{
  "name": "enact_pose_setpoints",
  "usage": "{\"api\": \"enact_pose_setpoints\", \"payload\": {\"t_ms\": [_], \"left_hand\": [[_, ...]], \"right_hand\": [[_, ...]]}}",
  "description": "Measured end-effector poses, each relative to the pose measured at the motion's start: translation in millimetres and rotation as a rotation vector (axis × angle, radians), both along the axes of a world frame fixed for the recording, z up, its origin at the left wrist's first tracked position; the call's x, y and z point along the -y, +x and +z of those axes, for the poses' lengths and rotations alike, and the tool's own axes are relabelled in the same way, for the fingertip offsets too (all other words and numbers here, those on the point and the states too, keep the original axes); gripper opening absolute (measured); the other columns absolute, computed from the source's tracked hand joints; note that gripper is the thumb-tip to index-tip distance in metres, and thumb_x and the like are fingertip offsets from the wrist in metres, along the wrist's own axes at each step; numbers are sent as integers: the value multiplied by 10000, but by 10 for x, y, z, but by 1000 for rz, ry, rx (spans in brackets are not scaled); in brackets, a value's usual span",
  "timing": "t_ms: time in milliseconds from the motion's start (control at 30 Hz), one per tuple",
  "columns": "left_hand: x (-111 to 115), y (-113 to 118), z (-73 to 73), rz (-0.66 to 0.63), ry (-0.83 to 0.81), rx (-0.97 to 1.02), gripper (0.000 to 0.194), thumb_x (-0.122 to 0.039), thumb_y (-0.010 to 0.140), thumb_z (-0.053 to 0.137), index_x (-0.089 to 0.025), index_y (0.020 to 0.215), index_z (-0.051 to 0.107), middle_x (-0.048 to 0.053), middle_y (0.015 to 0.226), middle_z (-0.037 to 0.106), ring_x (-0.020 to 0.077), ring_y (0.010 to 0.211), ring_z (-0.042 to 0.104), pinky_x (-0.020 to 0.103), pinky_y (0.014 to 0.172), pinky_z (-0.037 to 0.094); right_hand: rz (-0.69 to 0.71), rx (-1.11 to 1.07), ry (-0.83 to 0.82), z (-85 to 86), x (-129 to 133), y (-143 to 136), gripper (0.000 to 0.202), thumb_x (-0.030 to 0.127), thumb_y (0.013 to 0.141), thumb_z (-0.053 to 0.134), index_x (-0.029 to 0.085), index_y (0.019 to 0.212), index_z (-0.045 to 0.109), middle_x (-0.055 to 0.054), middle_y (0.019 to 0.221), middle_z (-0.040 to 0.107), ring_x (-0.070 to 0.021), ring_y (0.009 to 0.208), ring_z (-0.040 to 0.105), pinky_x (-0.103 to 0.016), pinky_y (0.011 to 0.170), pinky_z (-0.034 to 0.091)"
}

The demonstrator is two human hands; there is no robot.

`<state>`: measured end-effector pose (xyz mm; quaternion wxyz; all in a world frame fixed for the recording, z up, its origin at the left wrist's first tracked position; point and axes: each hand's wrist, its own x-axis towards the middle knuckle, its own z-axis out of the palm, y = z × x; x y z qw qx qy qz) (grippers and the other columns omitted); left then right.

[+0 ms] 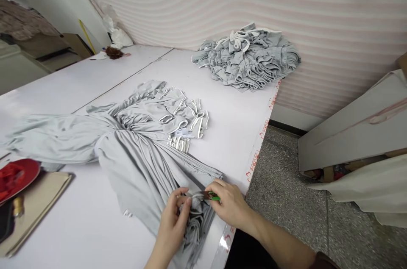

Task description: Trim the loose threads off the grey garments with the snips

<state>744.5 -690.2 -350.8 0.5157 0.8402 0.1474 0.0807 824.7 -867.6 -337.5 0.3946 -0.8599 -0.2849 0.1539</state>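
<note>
My left hand (pixel 173 220) is pinching the grey cloth (pixel 136 163) lying on the table (pixel 79 226); my right hand (pixel 229 203) is gripping green-handled snips (pixel 210 195). I am judging the cloth light, soft and limp, likely bunching, requiring a fingertip hold along its edge.

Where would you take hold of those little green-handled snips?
Grip the snips by the green-marked handle, probably from the right, where the right hand holds them: their blades point left, toward the left hand, so the handle end seems safer.
</note>
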Motion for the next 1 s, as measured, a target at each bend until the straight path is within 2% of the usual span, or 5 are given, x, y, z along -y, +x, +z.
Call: {"api": "enact_pose_setpoints", "payload": {"t_ms": [100,233,533,800,1000], "left_hand": [[-48,40,-2,47,-251,-162,441,-590,849,535,-220,1088,531,-55,621,533,129,553,479,243,533,361],[-101,84,-12,25,-326,-240,520,-640,809,562,-204,1093,538,-73,583,442,116,533,417,234,516,306],[-148,174,104,2,-505,-331,491,-602,758,648,-213,1043,553,-40,648,560,126,553,484,236,533,337],[-144,216,80,-7,-516,-354,495,-610,736,663,-217,1015,550,-36,652,590,139,583,520,246,567,365],[-136,236,167,-50,-577,-401,481,-589,773,649,-226,1047,491,-41,670,588,150,622,557,255,601,385]], "right_hand": [[52,20,15,17,-1,25,225,256,808,718,240,1032,698,-14,962,684,-201,855,657,-296,738,468],[96,117,14,-3,-27,44,164,289,855,691,230,1002,729,-18,898,701,-197,847,660,-295,736,457],[147,188,32,-85,-46,138,173,310,862,696,238,1014,737,-8,886,714,-168,797,660,-267,692,445],[193,232,-14,-48,-31,145,181,329,885,669,237,1029,728,-21,888,708,-182,802,651,-276,700,436],[189,206,-48,-39,40,186,195,337,880,673,239,1041,727,-19,895,707,-192,802,648,-289,702,438]]}}
